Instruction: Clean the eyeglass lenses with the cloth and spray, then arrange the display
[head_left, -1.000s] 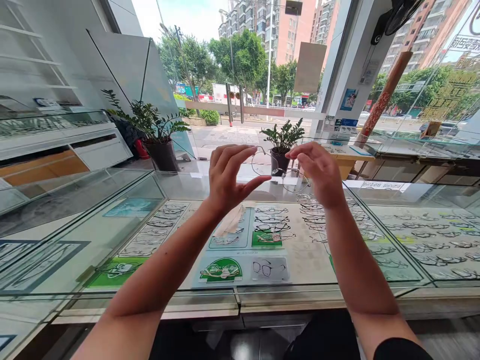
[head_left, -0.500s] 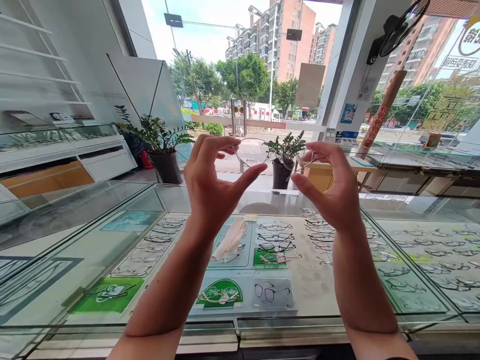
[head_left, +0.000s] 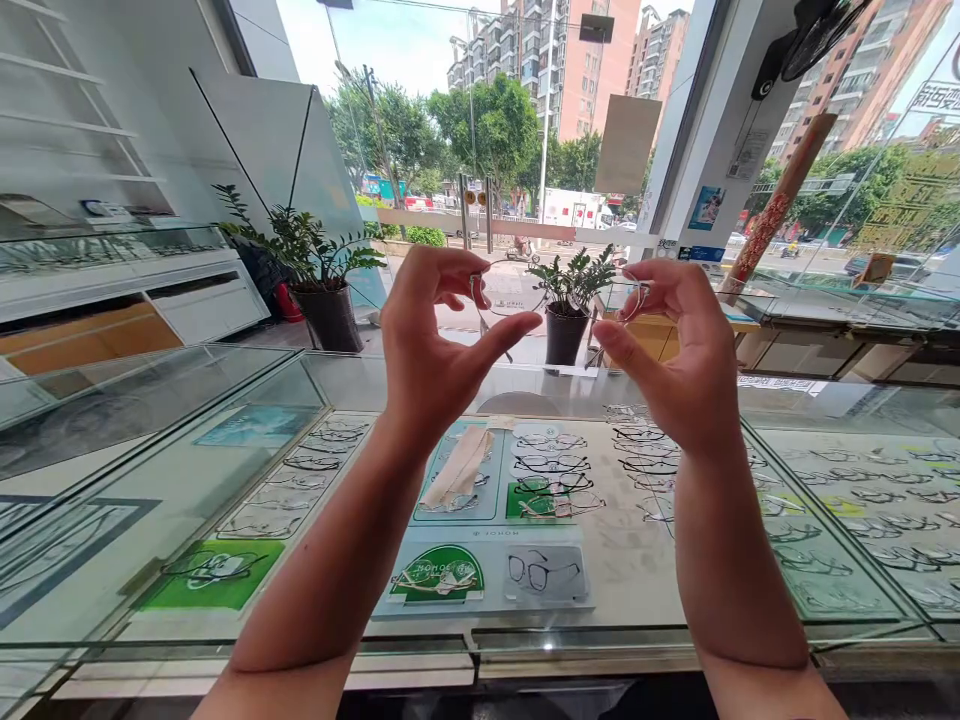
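A pair of thin-rimmed eyeglasses with clear lenses is held up in front of me, above the far edge of the glass display case. My left hand pinches its left end by the hinge, the thumb stretched out below the lens. At the other end, my right hand grips the frame near the right hinge, thumb lower down. Both lenses are seen through to the street, and parts of the rims are hard to make out. The temples are mostly hidden by my fingers.
Under the glass lie rows of spectacles, a beige cloth and a green display card. Beyond the case stand two potted plants. A wall fan hangs at the upper right.
My view has tipped slightly downward. Both hands still hold the eyeglasses, which have shifted a little to the right and up in the picture and are angled differently.
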